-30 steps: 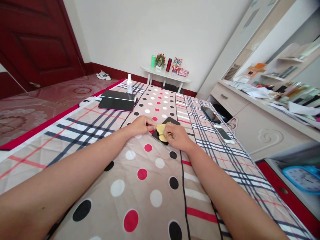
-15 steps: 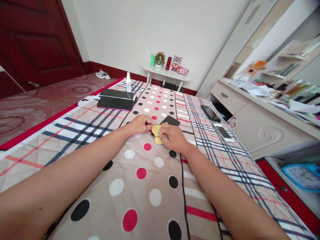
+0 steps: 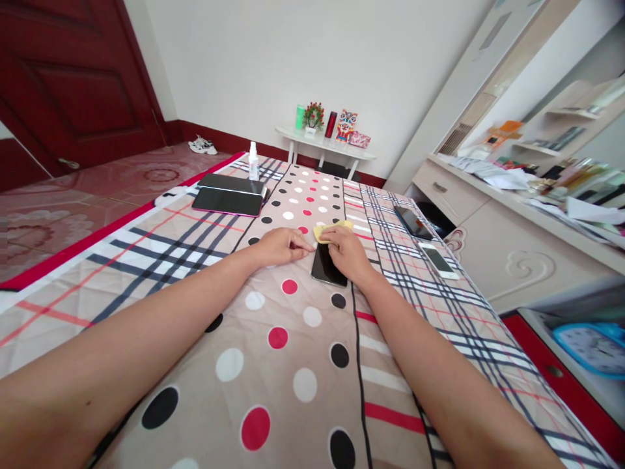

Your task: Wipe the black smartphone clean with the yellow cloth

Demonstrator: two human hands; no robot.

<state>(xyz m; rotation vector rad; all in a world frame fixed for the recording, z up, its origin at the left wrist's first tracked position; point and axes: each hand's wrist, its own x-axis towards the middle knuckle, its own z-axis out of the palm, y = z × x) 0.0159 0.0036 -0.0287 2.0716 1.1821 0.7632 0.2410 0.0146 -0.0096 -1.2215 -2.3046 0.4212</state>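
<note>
While the left hand (image 3: 283, 247) stays curled, the right hand (image 3: 349, 253) holds the yellow cloth (image 3: 321, 232) (now at the phone's (image 3: 327, 269) far end).

Both arms bare, ext'd fwd, converging at fingers. L. hand (image 3: 283, 246): back up, fingers part-curled, index tip pointing twd R. hand (image 3: 347, 253), near its fingers, apart; grip unclear. L. forearm (image 3: 146, 319) trails back & left of fingers, wrist approx. straight. R. hand: back up, fingers bent fwd/inward, closed. R. forearm (image 3: 430, 358) runs back & right of fingers.
</note>
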